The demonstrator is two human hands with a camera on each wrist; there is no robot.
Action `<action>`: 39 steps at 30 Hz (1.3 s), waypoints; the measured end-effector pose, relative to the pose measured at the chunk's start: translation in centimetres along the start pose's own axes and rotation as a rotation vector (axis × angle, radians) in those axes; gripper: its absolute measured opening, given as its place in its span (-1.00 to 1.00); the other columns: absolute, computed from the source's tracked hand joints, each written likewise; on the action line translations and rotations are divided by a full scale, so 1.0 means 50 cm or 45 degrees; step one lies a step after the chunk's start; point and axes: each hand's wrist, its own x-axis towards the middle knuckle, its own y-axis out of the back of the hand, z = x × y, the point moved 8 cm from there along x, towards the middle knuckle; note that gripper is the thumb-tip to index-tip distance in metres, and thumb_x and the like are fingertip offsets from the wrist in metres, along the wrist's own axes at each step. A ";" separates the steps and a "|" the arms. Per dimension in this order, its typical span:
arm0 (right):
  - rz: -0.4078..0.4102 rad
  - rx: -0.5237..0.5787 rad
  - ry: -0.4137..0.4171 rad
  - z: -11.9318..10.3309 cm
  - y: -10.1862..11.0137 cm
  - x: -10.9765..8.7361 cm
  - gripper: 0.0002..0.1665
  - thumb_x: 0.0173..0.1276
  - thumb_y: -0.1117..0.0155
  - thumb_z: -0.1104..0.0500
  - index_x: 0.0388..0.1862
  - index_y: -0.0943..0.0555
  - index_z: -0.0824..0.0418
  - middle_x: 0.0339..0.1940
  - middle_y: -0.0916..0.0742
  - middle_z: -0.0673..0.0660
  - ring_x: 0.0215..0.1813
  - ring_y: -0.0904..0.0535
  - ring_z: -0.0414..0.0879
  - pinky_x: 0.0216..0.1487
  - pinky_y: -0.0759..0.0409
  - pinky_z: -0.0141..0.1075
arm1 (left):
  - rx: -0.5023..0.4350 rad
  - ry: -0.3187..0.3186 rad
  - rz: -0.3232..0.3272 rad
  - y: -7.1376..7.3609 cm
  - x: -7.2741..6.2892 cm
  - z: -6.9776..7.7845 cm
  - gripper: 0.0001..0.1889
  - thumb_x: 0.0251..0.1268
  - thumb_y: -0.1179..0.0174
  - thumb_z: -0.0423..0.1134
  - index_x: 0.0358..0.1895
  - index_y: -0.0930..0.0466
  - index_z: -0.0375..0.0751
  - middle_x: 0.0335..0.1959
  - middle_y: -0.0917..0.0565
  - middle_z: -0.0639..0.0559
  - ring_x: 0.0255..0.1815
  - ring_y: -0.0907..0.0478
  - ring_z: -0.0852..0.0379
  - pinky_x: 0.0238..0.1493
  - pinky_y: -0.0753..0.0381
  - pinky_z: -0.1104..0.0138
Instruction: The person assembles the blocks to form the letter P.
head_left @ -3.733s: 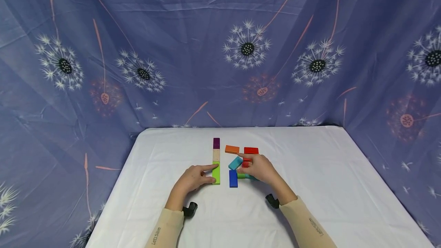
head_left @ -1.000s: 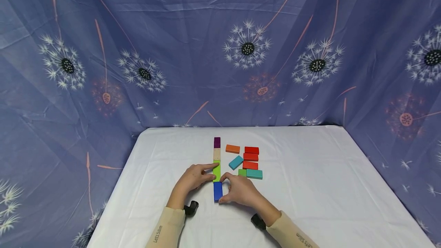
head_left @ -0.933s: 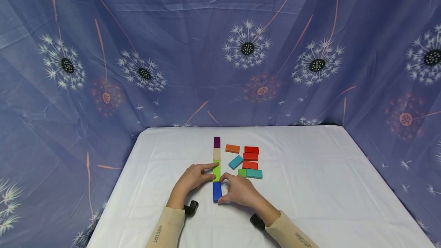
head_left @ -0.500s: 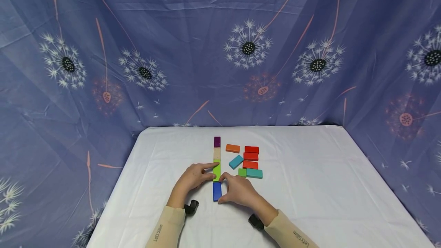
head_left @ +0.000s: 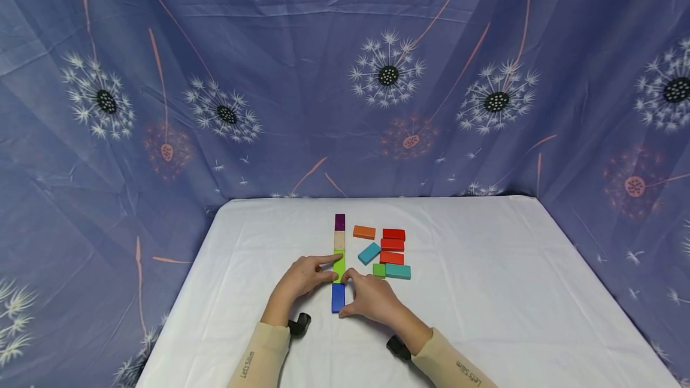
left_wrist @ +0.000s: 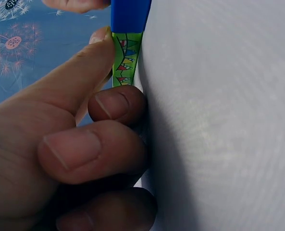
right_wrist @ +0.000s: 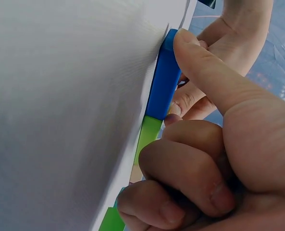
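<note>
Your right hand (head_left: 374, 298) has the blue block (head_left: 338, 299) in a lengthwise pinch: the index finger bends down at its far end and the thumb sits at its near end, so those two digits are spread about as wide as the block is long. The right wrist view shows your other right fingers curled in toward the palm, just beside the block. Your left hand (head_left: 303, 276) rests its straight index finger and its thumb on the lime block (head_left: 339, 264), the index toward the far end and the thumb toward the near one, a gap between them; in the left wrist view the remaining fingers are loosely bent beside it. The blue block lies flat on the white cloth (head_left: 485, 292), its far end against the lime block's near end. Beyond your left index, the same row runs on through a bare-wood block (head_left: 339, 240) to a purple block (head_left: 339, 222). Right of the row, apart from your fingertips, lie an orange block (head_left: 364, 232), three red blocks (head_left: 392, 245), a slanted turquoise block (head_left: 369, 253), and a green block (head_left: 379, 269) beside a teal block (head_left: 398, 272).
</note>
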 end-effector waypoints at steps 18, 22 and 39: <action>0.241 0.326 -0.185 0.055 0.062 0.014 -0.13 0.09 -0.72 -0.18 0.29 -0.52 0.05 -0.60 -0.42 -0.02 -0.58 -0.28 -0.16 -0.54 -0.20 -0.36 | -0.033 0.011 -0.015 -0.004 -0.002 -0.002 -0.45 0.38 -0.41 0.10 0.43 -0.60 0.37 -0.59 -0.54 0.08 -0.63 -0.32 0.17 -0.52 -0.33 0.32; 0.287 0.392 -0.252 0.093 0.083 0.021 -0.16 0.13 -0.71 -0.12 0.30 -0.51 0.07 -0.56 -0.46 0.01 -0.53 -0.34 -0.12 -0.50 -0.27 -0.32 | -0.015 0.021 -0.010 -0.002 -0.002 0.000 -0.45 0.37 -0.42 0.10 0.42 -0.61 0.38 -0.47 -0.64 0.07 -0.53 -0.39 0.14 -0.45 -0.37 0.30; 0.402 0.530 -0.407 0.186 0.116 0.043 -0.10 0.17 -0.68 -0.11 0.37 -0.51 0.22 0.23 -0.76 0.26 0.08 -0.73 0.09 0.07 -0.72 -0.01 | -0.024 0.015 -0.012 -0.003 0.003 -0.004 -0.44 0.37 -0.41 0.13 0.42 -0.61 0.37 -0.48 -0.61 0.08 -0.53 -0.37 0.13 -0.47 -0.37 0.29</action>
